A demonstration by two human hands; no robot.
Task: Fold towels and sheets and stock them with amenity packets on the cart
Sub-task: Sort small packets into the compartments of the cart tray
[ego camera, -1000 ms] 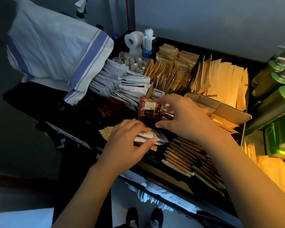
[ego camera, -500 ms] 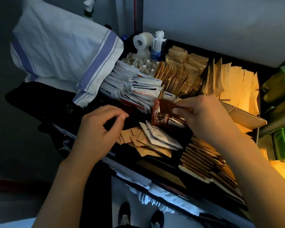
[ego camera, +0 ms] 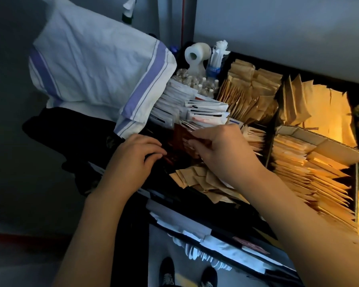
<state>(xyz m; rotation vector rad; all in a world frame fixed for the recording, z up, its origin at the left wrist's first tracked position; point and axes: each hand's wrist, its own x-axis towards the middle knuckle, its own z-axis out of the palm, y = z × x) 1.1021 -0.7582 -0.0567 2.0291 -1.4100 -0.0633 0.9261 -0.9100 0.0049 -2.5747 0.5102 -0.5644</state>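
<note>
— The dark red foil amenity packets [ego camera: 179,139]: where are they going?

— Into the dim compartment left of the loose tan paper sachets [ego camera: 203,179], near the striped white cloth towel [ego camera: 95,65]. My right hand [ego camera: 222,150] is pinching a few between thumb and fingertips; my left hand [ego camera: 133,158] is curling onto the row below, though I cannot tell if it is gripping.

— Any advice?

— I'd say keep the slick, thin foil edges aligned and slide them in upright, steadying the row.

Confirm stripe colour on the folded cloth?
Purple-blue stripes on the white folded cloth, head view.
</note>
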